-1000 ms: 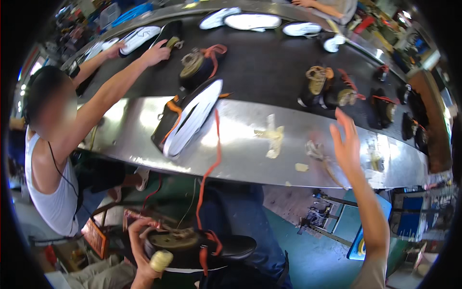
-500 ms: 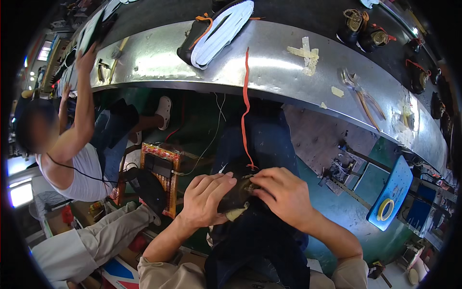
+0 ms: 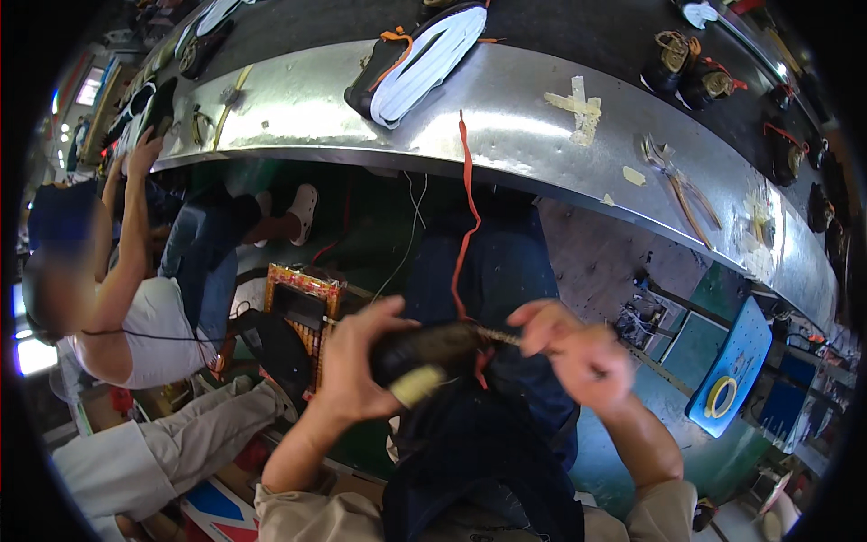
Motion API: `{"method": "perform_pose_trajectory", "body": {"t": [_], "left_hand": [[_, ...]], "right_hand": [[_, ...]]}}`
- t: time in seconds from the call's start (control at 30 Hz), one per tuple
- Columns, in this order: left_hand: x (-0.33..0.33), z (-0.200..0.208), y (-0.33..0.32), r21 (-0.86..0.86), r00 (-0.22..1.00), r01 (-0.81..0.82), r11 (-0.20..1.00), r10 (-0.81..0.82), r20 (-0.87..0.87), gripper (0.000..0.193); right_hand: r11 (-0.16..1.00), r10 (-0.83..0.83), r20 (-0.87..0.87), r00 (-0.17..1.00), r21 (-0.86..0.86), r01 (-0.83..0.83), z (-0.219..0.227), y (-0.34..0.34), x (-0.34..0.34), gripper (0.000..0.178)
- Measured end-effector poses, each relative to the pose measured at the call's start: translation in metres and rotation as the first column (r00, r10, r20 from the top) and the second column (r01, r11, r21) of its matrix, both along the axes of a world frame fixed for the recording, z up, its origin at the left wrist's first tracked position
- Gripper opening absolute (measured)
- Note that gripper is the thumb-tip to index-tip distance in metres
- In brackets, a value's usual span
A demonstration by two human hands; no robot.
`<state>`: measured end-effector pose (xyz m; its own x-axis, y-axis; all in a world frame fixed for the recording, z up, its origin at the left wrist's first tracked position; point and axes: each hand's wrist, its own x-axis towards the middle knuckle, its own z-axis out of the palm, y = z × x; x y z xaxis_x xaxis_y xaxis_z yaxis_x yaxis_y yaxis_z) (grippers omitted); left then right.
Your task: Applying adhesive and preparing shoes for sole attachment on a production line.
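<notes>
My left hand (image 3: 348, 361) is wrapped round a dark shoe upper (image 3: 411, 350) above my lap; a pale yellow patch (image 3: 417, 385) shows on its near side. Smeared by motion, my right hand (image 3: 578, 352) is to the right of the upper. A thin tan strand (image 3: 498, 336) stretches from the upper to its pinched fingertips. From the upper a long red-orange lace (image 3: 467, 217) runs away over my knees, its far end against the metal bench edge. A short red-orange end (image 3: 481, 370) hangs at the near side of the upper.
Ahead, a metal-edged bench (image 3: 298, 99) carries a dark shoe with white paper (image 3: 424, 68), pliers (image 3: 679, 185) and several shoes at far right (image 3: 691, 72). A co-worker (image 3: 131, 307) sits at left, handling a shoe. Right stands a blue perforated board (image 3: 733, 361) with a tape roll (image 3: 721, 396).
My right hand has moved right, away from the upper, drawing out a thin strand. My left hand has shifted slightly left, turning the upper. The co-worker's hands have lowered.
</notes>
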<state>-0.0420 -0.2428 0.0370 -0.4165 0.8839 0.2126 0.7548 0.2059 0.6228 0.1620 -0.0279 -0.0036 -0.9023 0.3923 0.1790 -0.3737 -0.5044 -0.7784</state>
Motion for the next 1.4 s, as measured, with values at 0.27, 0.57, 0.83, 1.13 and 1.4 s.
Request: {"method": "perform_pose_trajectory", "body": {"t": [0.27,0.57,0.83,1.13,1.4], "left_hand": [[-0.058,-0.071,0.058,-0.391,0.522,0.058,0.918,0.306,0.796,0.042],[0.003,-0.096,0.085,-0.105,0.916,-0.036,0.994,0.074,0.394,0.057],[-0.007,-0.087,0.075,-0.03,0.842,0.091,0.995,-0.061,0.536,0.053],[0.001,-0.105,0.069,0.09,0.842,-0.039,0.995,-0.016,0.539,0.039],[-0.02,-0.098,0.065,0.011,0.646,0.221,0.975,-0.155,0.748,0.054]], "right_hand": [[-0.406,-0.897,-0.311,0.314,0.86,-0.309,-0.022,0.176,0.036,0.045],[0.792,-0.555,0.646,0.525,0.602,0.097,0.002,0.103,0.025,0.03],[0.965,0.261,0.703,0.661,-0.214,-0.154,-0.021,-0.009,-0.013,0.036],[0.523,-0.445,0.553,0.704,0.799,-0.297,-0.063,-0.034,-0.012,0.028],[0.579,-0.368,0.723,0.585,0.67,-0.464,-0.04,-0.026,-0.007,0.025]]}}
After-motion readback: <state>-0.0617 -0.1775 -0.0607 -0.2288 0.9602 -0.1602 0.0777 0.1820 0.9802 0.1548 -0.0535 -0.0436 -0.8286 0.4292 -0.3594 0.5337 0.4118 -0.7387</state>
